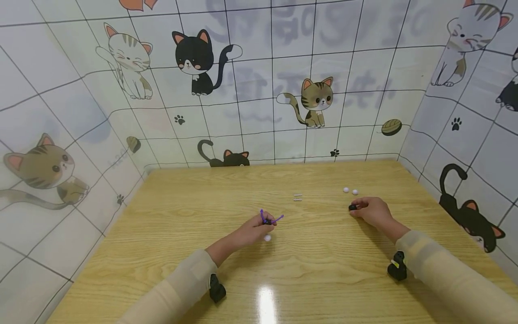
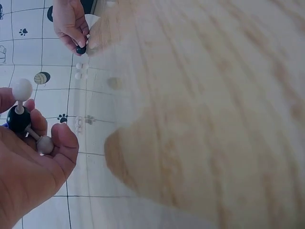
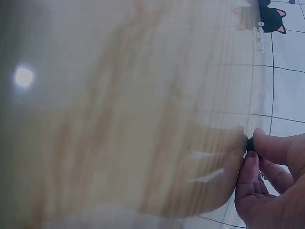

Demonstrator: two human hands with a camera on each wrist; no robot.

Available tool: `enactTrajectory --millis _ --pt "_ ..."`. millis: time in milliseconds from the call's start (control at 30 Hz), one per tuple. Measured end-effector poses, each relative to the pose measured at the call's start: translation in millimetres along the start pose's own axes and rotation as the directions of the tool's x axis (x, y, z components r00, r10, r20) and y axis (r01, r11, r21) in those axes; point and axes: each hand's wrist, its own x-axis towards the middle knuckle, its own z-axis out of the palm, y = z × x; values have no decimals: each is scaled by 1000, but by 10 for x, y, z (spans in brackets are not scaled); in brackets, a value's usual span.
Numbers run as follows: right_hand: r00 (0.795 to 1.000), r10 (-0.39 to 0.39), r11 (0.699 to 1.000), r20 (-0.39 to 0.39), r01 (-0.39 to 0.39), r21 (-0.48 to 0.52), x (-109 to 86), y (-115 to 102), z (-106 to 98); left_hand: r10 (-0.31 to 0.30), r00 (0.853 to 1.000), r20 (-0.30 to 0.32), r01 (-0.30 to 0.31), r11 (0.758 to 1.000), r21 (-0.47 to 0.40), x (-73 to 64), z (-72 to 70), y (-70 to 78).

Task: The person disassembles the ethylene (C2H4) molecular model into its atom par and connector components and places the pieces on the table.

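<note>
My left hand (image 1: 252, 231) holds a ball-and-stick molecular model piece over the middle of the table. In the left wrist view it has a black ball (image 2: 19, 119) at its centre, with a white ball (image 2: 22, 89) and a second white ball (image 2: 45, 145) joined on by short pale pegs. Purple connectors (image 1: 278, 219) stick out from the piece in the head view; fingers hide part of it. Toward the right side of the table, my right hand (image 1: 376, 212) pinches a separate black ball (image 1: 352, 207) between thumb and fingers, close over the tabletop.
Two loose white balls (image 1: 350, 191) lie just beyond my right hand. Two short white pegs (image 1: 297, 199) lie side by side between the hands, farther back. Cat-printed sheeting (image 1: 259, 103) walls in the wooden table (image 1: 315, 261) at the back and both sides.
</note>
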Motion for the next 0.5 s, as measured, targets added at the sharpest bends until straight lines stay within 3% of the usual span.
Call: enactTrajectory --millis 133,267,500 --pt "1000 -1 1000 1 1 -11 -4 10 -1 19 1000 6 -20 997 79 -5 0 2" --pt "1000 -4 1000 4 4 -21 -1 17 -4 40 999 -28 -34 985 171 -16 -6 -1" --pt "1000 9 1000 8 -9 -16 3 13 -2 65 996 -53 -56 986 160 -28 -21 -12"
